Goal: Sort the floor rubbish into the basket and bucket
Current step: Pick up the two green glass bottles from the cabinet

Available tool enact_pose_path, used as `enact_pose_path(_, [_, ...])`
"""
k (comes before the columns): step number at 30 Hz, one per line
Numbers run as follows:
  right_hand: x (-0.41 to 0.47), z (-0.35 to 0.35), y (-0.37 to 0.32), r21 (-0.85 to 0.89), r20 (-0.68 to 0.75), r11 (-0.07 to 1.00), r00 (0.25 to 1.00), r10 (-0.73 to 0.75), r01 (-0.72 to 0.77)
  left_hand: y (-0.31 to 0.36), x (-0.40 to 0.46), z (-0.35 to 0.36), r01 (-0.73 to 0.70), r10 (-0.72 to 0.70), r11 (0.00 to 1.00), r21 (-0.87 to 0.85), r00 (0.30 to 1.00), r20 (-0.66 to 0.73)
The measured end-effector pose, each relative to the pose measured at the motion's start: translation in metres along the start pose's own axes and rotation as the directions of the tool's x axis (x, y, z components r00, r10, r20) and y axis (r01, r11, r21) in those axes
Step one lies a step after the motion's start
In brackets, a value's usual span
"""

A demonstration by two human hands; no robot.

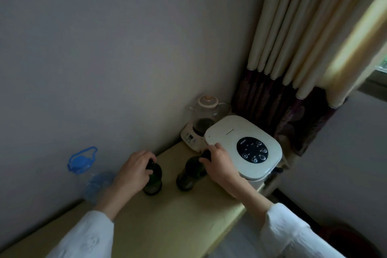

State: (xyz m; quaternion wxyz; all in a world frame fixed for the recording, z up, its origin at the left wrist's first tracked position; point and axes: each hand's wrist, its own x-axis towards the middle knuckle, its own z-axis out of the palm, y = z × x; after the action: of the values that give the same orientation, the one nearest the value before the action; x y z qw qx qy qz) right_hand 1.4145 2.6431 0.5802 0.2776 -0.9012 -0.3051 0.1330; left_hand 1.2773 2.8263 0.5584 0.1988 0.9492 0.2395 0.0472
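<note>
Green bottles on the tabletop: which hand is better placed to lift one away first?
Left hand, probably: it grips its green bottle in open space, while the right hand and its bottle crowd the white cooker.

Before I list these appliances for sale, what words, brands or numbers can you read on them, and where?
Rice cooker, black round panel: a brand word and button labels, too blurred to read; only "+" and "-" signs show.
Rice cooker lid: a small line of print, unreadable.
Kettle base: a small display, too small to read.
Green bottles, blue-capped bottle: no text visible.
</note>
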Motion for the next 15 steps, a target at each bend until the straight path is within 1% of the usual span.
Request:
enact_pose_path(3, [-0.052, -0.031, 0.028, 0.063, -0.054, 0.998, 0.999, -0.003, 0.006, 0.041, -0.027, -0.01, -0.045, 0.045, 0.999, -0.025, 0.999, 0.021])
enact_pose_path(7, [-0.137, -0.077, 0.076, 0.057, -0.11, 0.998, 0.994, -0.014, 0.02, 0.113, -0.076, -0.013, -0.1, 0.104, 0.993, -0.067, 0.993, 0.056])
enact_pose_path(11, [-0.214, -0.124, 0.136, 0.091, -0.142, 0.992, 0.985, 0.095, -0.083, 0.201, -0.113, 0.01, -0.177, 0.185, 0.981, -0.077, 0.974, 0.127])
enact_pose_path(15, [-0.286, -0.157, 0.2, 0.078, -0.224, 0.974, 0.948, 0.227, -0.214, 0.288, -0.134, 0.048, -0.3, 0.317, 0.948, -0.111, 0.922, 0.223])
